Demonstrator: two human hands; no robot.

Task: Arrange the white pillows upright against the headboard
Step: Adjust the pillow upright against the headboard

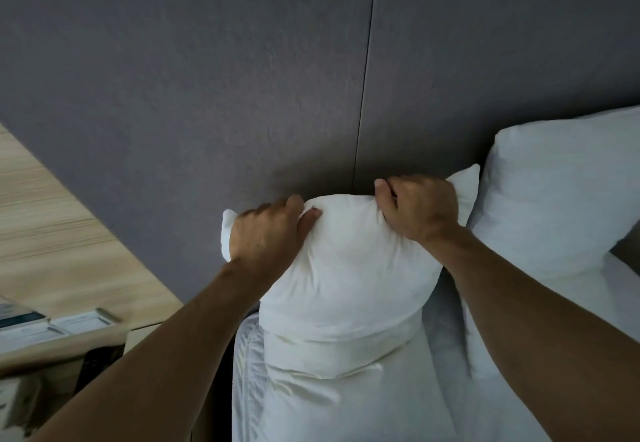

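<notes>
A white pillow (pixel 346 268) stands upright on the bed, its top edge close to the grey padded headboard (pixel 207 95). My left hand (pixel 268 233) grips the pillow's top left corner, fingers curled over the edge. My right hand (pixel 419 207) pinches its top right edge the same way. A second white pillow (pixel 554 206) leans upright against the headboard to the right, beside the first.
White bedding (pixel 346 407) covers the mattress below the pillows. A wooden wall panel (pixel 52 233) runs along the left, with a bedside unit (pixel 62 337) holding light flat items beneath it. A vertical seam divides the headboard above the held pillow.
</notes>
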